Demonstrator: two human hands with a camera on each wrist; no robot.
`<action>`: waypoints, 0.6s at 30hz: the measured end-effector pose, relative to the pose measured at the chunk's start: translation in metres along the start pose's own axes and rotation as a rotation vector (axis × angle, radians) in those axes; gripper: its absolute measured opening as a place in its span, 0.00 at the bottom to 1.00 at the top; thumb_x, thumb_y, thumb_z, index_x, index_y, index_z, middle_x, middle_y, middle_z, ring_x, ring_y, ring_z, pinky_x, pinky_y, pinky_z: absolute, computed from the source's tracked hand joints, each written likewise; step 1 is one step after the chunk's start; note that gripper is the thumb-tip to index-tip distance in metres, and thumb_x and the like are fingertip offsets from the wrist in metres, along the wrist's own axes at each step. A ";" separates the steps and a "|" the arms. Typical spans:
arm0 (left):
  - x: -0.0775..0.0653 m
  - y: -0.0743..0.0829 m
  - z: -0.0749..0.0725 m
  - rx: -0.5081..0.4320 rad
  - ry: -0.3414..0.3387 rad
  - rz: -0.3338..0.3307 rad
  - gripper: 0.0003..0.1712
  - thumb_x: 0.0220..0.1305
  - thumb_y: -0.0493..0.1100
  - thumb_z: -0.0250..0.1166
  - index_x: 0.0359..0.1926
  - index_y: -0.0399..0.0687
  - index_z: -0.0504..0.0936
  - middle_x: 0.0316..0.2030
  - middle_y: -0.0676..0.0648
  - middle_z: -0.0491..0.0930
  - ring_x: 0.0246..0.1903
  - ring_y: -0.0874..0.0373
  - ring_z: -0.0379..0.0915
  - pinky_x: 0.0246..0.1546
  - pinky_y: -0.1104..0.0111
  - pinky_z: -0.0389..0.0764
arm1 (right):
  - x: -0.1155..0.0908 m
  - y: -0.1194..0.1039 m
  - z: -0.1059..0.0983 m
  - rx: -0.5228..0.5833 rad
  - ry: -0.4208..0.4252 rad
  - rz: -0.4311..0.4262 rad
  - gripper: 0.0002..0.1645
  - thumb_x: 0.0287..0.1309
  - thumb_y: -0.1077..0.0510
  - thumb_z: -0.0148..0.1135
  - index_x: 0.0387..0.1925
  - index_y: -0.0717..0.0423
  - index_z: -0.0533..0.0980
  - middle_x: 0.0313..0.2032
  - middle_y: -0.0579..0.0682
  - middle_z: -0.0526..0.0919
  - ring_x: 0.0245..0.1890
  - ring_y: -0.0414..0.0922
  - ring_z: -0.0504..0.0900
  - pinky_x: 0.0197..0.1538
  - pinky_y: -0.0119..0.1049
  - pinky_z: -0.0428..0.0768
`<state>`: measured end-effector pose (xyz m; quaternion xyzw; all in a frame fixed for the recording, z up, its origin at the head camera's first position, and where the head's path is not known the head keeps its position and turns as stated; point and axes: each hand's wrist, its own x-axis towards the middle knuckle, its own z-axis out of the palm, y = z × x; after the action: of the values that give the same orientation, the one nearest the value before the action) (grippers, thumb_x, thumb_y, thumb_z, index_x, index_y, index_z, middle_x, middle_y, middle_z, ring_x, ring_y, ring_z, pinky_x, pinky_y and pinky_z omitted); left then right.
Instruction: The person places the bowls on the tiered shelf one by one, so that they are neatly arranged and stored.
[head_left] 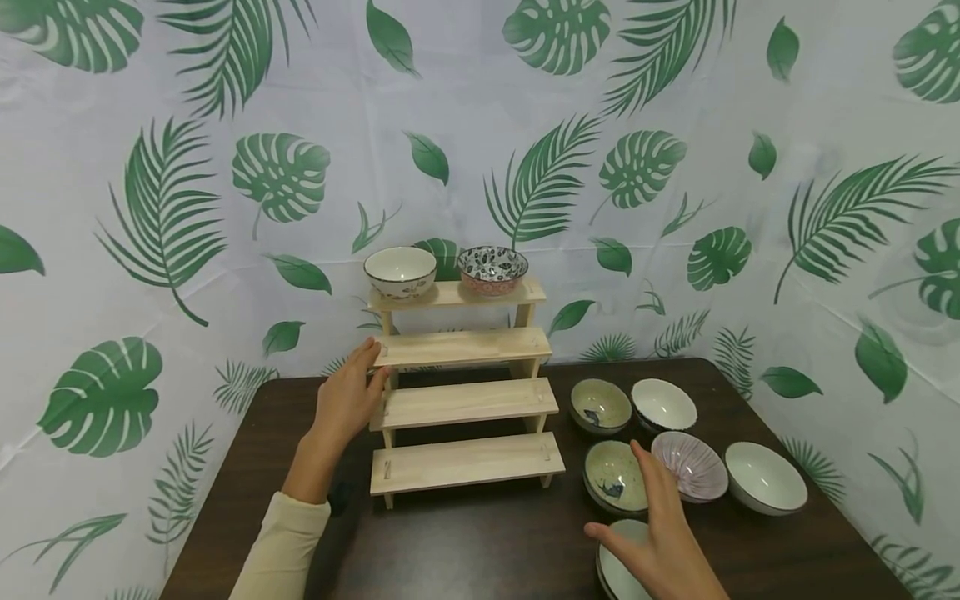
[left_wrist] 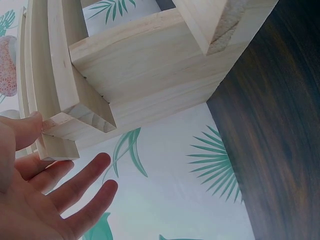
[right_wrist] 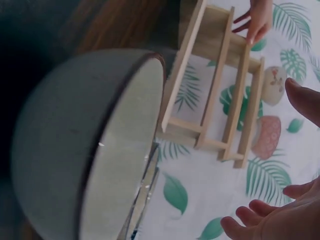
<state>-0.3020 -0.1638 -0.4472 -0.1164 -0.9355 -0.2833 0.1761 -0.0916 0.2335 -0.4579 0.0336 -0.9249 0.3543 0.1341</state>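
Right of the wooden stand (head_left: 465, 408), the head view shows the right hand (head_left: 667, 533) over a pale bowl (head_left: 618, 577), apparently reaching. Left wrist: the left hand (left_wrist: 45, 200) pinches a shelf end (left_wrist: 59, 149), seemingly steadying it. Right wrist: that reaching hand is spread, empty; next likely calls for gripping the bowl.

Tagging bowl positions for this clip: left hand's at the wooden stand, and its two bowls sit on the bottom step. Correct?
Not the bottom step: the floral-rimless white bowl and the patterned bowl sit on the top step, as the head view shows. The left hand is at the wooden stand, as you say.
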 end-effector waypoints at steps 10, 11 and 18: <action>0.005 0.001 -0.002 -0.004 -0.013 0.001 0.33 0.79 0.53 0.57 0.76 0.41 0.68 0.78 0.41 0.63 0.71 0.37 0.68 0.59 0.34 0.74 | -0.011 0.014 0.005 0.006 0.084 -0.081 0.72 0.48 0.46 0.83 0.83 0.42 0.44 0.75 0.68 0.56 0.73 0.72 0.53 0.70 0.80 0.49; 0.005 0.001 -0.002 -0.004 -0.015 0.000 0.33 0.79 0.53 0.57 0.76 0.41 0.67 0.78 0.41 0.63 0.71 0.37 0.68 0.59 0.34 0.74 | -0.011 0.015 0.005 -0.008 0.087 -0.078 0.73 0.47 0.46 0.83 0.83 0.42 0.44 0.75 0.68 0.56 0.73 0.71 0.54 0.68 0.80 0.52; 0.001 -0.002 0.000 0.001 -0.022 0.001 0.33 0.79 0.53 0.57 0.76 0.41 0.68 0.78 0.41 0.62 0.71 0.37 0.69 0.58 0.34 0.75 | -0.018 0.025 0.014 -0.061 0.134 -0.100 0.73 0.41 0.47 0.85 0.82 0.50 0.49 0.72 0.68 0.61 0.70 0.67 0.59 0.63 0.72 0.62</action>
<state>-0.3038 -0.1649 -0.4478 -0.1199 -0.9375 -0.2813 0.1658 -0.0813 0.2422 -0.4892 0.0520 -0.9213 0.3204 0.2142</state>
